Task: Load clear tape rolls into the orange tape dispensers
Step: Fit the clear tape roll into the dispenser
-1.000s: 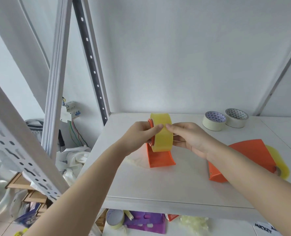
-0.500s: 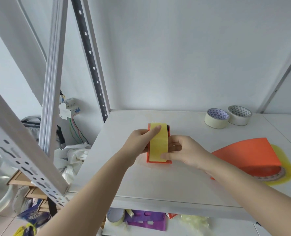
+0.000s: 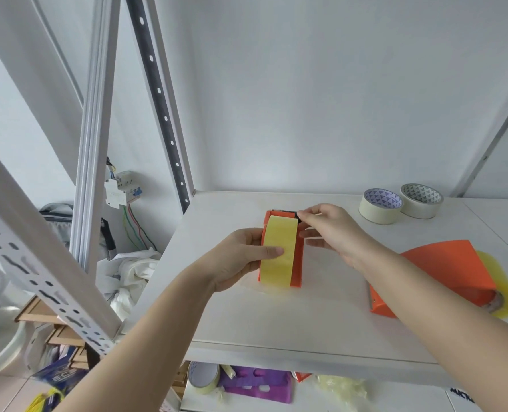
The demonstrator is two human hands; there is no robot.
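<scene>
Two bare hands work at the middle of a white shelf board [image 3: 306,316]. The left hand [image 3: 240,260] is closed around an orange tape dispenser [image 3: 297,257] carrying a yellowish clear tape roll [image 3: 278,251], thumb laid across the tape face. The right hand [image 3: 330,230], at 2 o'clock of the roll, pinches narrowly at the dispenser's far dark end — what it grips there I cannot tell. A second orange dispenser [image 3: 442,272] lies at 3 o'clock, a second clear roll [image 3: 499,281] showing beyond its right side. So: two dispensers, two clear rolls. Farther back, at 1 o'clock, two cream masking tape rolls [image 3: 380,206] sit touching. The shelving has perforated metal uprights [image 3: 157,96] — behind stands a plain white wall [image 3: 335,84], with a breaker box [image 3: 119,190] at 10 o'clock.
</scene>
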